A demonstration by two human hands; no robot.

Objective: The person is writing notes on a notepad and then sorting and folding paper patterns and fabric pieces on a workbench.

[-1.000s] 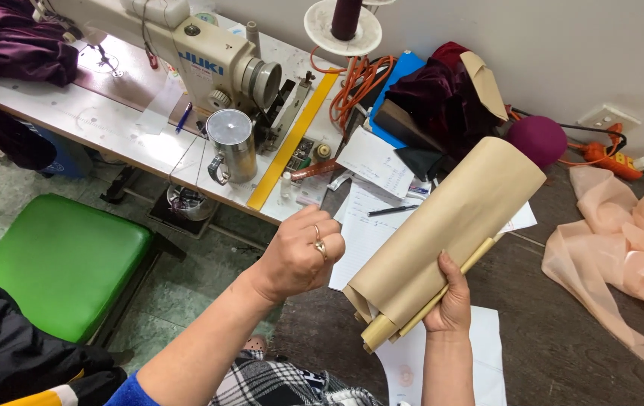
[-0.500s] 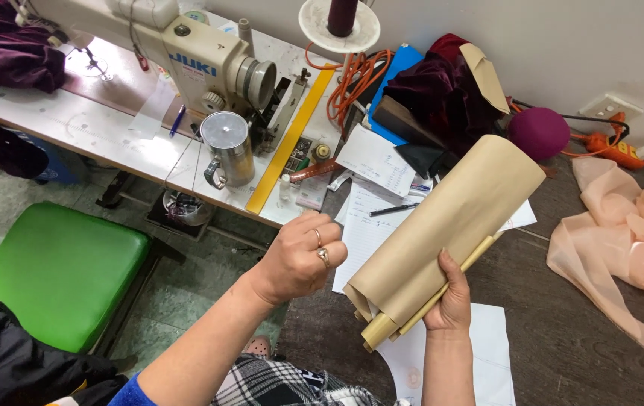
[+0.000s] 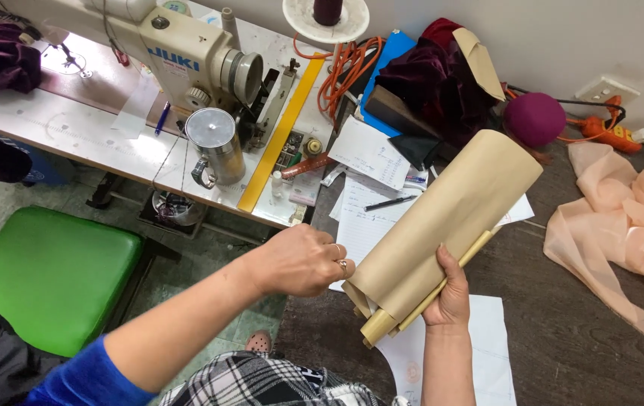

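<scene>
Dark worktable (image 3: 563,331), right hand (image 3: 450,289) gripping paper roll (image 3: 442,225), left hand (image 3: 299,259) fingers pinching its edge, sewing machine (image 3: 186,53) beyond

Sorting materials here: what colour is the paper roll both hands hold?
Tan-brown, kraft-like paper roll, best seen in the head view.

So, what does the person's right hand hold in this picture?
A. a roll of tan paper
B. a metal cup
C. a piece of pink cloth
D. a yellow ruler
A: the right hand grips the lower part of the roll of tan paper over the dark table, while the left hand is closed at the roll's edge.
</scene>
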